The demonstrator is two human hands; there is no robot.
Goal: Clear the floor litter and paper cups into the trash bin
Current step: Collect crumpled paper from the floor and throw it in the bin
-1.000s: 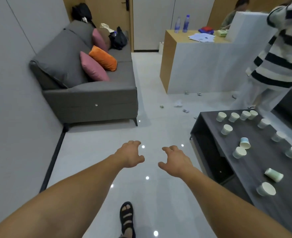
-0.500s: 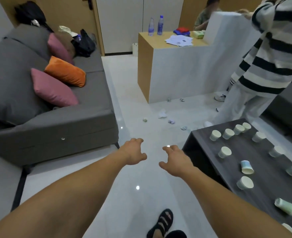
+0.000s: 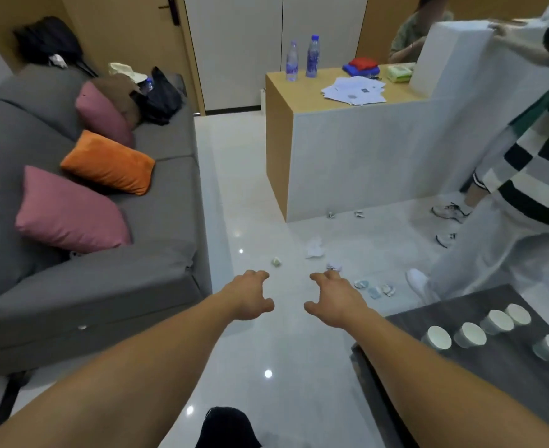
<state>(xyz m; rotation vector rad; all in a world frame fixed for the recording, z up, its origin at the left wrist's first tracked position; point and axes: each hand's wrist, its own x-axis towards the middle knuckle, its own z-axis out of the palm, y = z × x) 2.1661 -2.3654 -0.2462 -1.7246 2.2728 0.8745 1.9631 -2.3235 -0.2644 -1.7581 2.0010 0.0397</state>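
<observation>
- The grey sofa [image 3: 157,195] now fills the whole left side of the view, where a second ago a bare wall was beside it. We have walked forward over the white floor [image 3: 276,350].
- The counter [image 3: 357,163] ahead looks larger and nearer than before. A standing person in a striped top [image 3: 525,176] is just beside its right end (their shoes are near some of the litter).
- The dark low table [image 3: 480,383] at our right has slid mostly out of the view, and only its far corner shows.
- Our left hand [image 3: 250,295] and right hand [image 3: 334,299] are stretched ahead as before. They are apart from each other, with the fingers loosely curled and grasping nothing.
- Only a few of the paper cups [image 3: 439,338] stay visible, standing on that table corner, untouched.
- The floor litter is now close. A crumpled white tissue [image 3: 314,248], a small scrap [image 3: 276,262] and a group of small pieces [image 3: 375,287] appear just beyond our fingertips, where earlier they lay well ahead.
- We judge that the approach is nearly finished and that bending down to pick up comes next. Nothing is collected yet, and the trash bin does not appear in this view, so we must still find it.
</observation>
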